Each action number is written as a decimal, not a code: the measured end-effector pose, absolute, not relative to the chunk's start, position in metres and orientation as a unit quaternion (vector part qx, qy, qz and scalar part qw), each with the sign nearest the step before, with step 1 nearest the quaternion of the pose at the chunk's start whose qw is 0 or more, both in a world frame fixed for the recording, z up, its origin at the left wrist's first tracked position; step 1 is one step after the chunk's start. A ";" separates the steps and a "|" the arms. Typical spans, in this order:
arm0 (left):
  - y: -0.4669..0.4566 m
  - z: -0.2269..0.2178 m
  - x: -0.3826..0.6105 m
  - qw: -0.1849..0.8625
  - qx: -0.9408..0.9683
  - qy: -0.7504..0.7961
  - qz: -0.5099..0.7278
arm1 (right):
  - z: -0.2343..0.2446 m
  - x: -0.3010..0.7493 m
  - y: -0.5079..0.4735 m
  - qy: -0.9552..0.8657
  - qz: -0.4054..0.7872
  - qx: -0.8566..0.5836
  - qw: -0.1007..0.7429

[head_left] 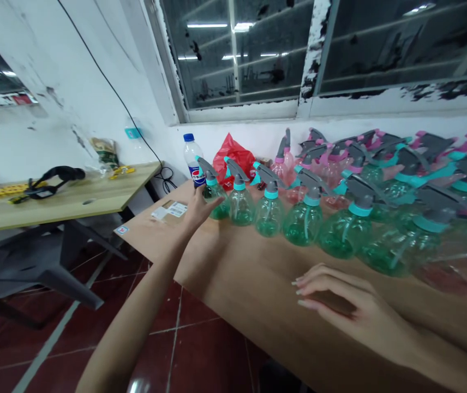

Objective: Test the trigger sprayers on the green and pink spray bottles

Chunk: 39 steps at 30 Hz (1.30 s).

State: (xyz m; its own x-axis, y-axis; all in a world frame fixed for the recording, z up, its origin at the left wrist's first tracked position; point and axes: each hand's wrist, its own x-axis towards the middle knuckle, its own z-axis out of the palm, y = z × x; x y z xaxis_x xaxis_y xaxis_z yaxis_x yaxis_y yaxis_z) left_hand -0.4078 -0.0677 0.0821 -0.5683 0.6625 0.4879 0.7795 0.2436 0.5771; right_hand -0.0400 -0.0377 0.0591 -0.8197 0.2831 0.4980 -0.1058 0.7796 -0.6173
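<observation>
My left hand (198, 210) reaches out to the leftmost green spray bottle (216, 196) in a row on the brown table (250, 267). Its fingers are apart and touch the bottle's side without closing round it. My right hand (340, 300) rests on the table's near part with fingers loosely curved and nothing in it. A row of several green spray bottles (305, 218) with teal collars and grey triggers runs to the right. Behind it stand several pink spray bottles (331, 164).
A blue-capped soda bottle (191, 158) and a red plastic bag (233, 155) stand at the table's far end by the wall. White labels (170, 210) lie near the left corner. A second wooden table (65, 199) with black straps (51, 180) stands left; a dark chair (41, 262) beneath.
</observation>
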 end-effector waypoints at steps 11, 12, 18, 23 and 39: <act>-0.096 0.090 -0.396 0.089 -0.428 -0.786 -0.438 | 0.052 -0.023 -0.027 -0.903 0.318 -0.079 0.277; -0.106 0.093 -0.386 0.091 -0.426 -0.782 -0.446 | 0.053 -0.021 -0.027 -0.903 0.317 -0.080 0.280; -0.150 0.100 -0.297 0.055 -0.510 -0.722 -0.465 | 0.061 -0.011 -0.024 -0.893 0.314 -0.129 0.296; -0.148 0.088 -0.217 -0.016 -0.608 -0.673 -0.421 | 0.077 0.001 -0.020 -0.879 0.307 -0.219 0.291; -0.062 0.070 -0.056 -0.082 -0.758 -0.552 -0.337 | 0.092 0.090 0.002 -0.779 0.322 -0.313 0.438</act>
State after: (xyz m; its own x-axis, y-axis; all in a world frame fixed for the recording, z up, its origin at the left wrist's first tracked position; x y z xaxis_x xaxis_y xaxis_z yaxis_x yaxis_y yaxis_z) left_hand -0.0559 -0.0621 0.0705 0.1632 0.8924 0.4207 0.7819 -0.3771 0.4965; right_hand 0.0901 0.0015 0.0919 -0.4200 0.7692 0.4817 0.2047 0.5974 -0.7754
